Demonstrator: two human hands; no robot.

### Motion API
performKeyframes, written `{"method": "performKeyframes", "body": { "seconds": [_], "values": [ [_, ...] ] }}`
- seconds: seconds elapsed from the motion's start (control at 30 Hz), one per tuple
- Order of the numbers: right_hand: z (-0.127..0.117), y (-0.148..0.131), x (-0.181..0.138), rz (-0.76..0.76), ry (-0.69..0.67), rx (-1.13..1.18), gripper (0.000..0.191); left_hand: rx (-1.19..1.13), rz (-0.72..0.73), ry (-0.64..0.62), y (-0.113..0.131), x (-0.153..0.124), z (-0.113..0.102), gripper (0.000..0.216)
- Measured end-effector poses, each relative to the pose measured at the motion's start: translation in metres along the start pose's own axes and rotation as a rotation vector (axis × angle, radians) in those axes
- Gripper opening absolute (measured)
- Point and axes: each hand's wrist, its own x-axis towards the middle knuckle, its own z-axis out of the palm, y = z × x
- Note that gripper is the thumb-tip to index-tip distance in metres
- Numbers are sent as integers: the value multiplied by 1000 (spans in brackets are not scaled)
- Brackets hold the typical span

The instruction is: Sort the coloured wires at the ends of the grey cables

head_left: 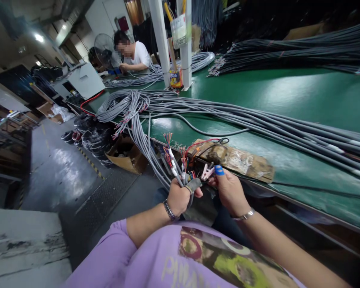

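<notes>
Lilac fabric with a painterly print, the wearer's shirt (150,248), lay closest, at six o'clock. Ahead, the left hand (179,196) had its fingers closed around several round grey cables (175,170), white-banded and frayed into thin multicoloured wires; their long axis leaned toward eleven o'clock. The right hand (231,194), blue tape (219,170) on its thumb, was nearer the small pale-pink clip (208,174), which sat at nine o'clock from its fingertips (bent close together; whether they pinched it, I could not tell). At that hand's one o'clock, a brown, rough-surfaced slab (243,162) rested on the glossy green tabletop (300,168).
</notes>
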Motion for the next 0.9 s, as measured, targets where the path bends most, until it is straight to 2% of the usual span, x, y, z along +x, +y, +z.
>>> {"method": "performKeyframes", "body": {
  "seconds": [0.07, 0.13, 0.2, 0.27, 0.4, 0.6, 0.73, 0.9],
  "values": [
    [0, 0, 1, 30, -67, 34, 52, 0, -1, 0, -2, 1, 0, 37],
    [2, 1, 3, 126, -160, 179, 54, 2, 0, -1, -3, 2, 1, 37],
    [5, 2, 5, 213, -197, 335, 52, 3, -1, 1, -4, 2, 2, 37],
    [9, 3, 7, 248, -162, 442, 49, 8, -3, 1, -5, 2, 2, 38],
    [14, 6, 9, 222, -96, 518, 45, 51, -4, -10, -8, 0, 1, 39],
    [13, 9, 5, 278, -123, 562, 44, 108, 14, -30, -12, -2, -4, 38],
    [2, 8, 1, 359, -237, 583, 41, 109, 34, -50, -14, -4, -9, 38],
    [-15, 3, -4, 448, -504, 421, 31, 160, 60, -124, -13, -8, -15, 42]
  ]
}}
